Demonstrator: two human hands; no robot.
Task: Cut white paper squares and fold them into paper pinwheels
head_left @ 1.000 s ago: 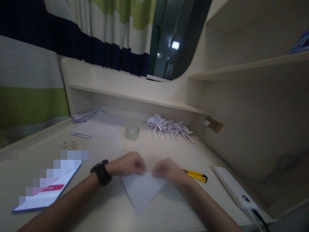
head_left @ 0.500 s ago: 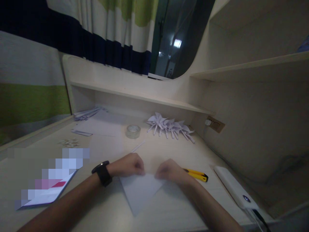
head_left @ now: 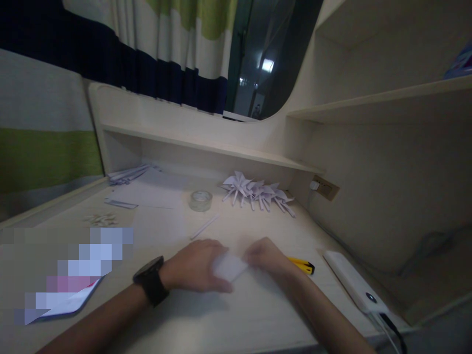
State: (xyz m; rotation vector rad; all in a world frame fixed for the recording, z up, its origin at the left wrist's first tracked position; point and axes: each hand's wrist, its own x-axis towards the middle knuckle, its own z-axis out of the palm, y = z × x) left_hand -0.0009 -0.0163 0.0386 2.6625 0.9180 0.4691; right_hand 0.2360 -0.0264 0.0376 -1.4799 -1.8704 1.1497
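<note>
The folded white paper (head_left: 229,267) lies on the table (head_left: 236,314) between both hands, its long axis slanting left to right. The left hand (head_left: 195,268) presses flat over its near-left part; the right hand (head_left: 267,255) pinches its far-right edge, equally near.

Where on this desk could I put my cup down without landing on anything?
Bare desk shows near the front edge, between the forearms. Another patch lies between the tape roll and the left hand. It is crowded by the folded paper shapes at the back and around the right hand, yellow knife and white power bank.
</note>
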